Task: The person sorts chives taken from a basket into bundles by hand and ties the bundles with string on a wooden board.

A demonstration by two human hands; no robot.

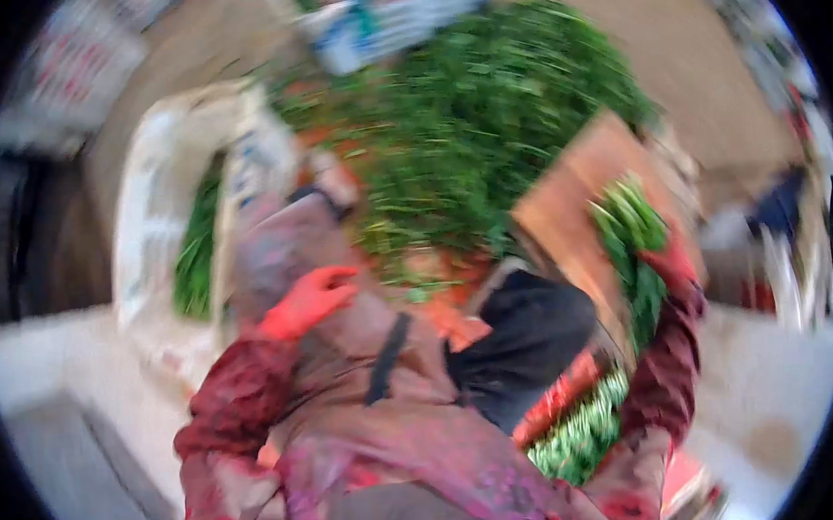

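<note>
My right hand (pixel 673 263), in a red glove, is wrapped round a bunch of leafy greens (pixel 633 213). The pale stem ends point up and away, and dark leaves hang back toward my forearm. Beneath the bunch is a wooden board (pixel 573 191), tilted beside my knee. My left hand (pixel 310 301), also gloved in orange-red, hovers over my lap with nothing in it. Its fingers are loosely bent, with a gap between thumb and fingers. A large heap of loose greens (pixel 494 115) lies in front of me on an orange-red sheet. Motion blurs the picture.
At my left stands a white crate (pixel 146 218) with some greens (pixel 199 248) inside. Another white and blue box (pixel 395 21) sits beyond the heap. By my right thigh lie bundled greens (pixel 581 430) next to something red (pixel 560 396). Bags stand at the far right.
</note>
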